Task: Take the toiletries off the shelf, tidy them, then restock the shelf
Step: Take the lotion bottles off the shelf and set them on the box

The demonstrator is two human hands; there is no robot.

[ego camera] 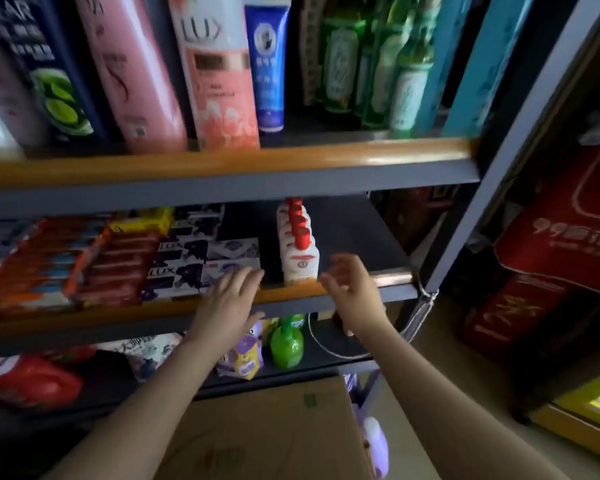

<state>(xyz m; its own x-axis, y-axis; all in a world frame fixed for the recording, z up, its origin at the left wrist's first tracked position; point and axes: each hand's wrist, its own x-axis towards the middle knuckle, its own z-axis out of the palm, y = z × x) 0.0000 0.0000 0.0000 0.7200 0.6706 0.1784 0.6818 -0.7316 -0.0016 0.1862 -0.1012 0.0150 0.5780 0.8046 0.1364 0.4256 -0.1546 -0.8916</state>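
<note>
Middle shelf [194, 308] stocked; work appears unfinished.
Left hand [227, 296] and right hand [352, 289], both spread and empty, flank the red-capped bottle row [300, 251].

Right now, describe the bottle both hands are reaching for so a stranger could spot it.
On the middle shelf, right of the boxed soaps, a single-file row of bottles runs front to back. It is the front white bottle, between the left hand and right hand; only this row has red caps.

Two hands [229, 296], four red-capped white bottles [300, 261], one blue tube [269, 64], one green pump bottle [287, 344].
</note>
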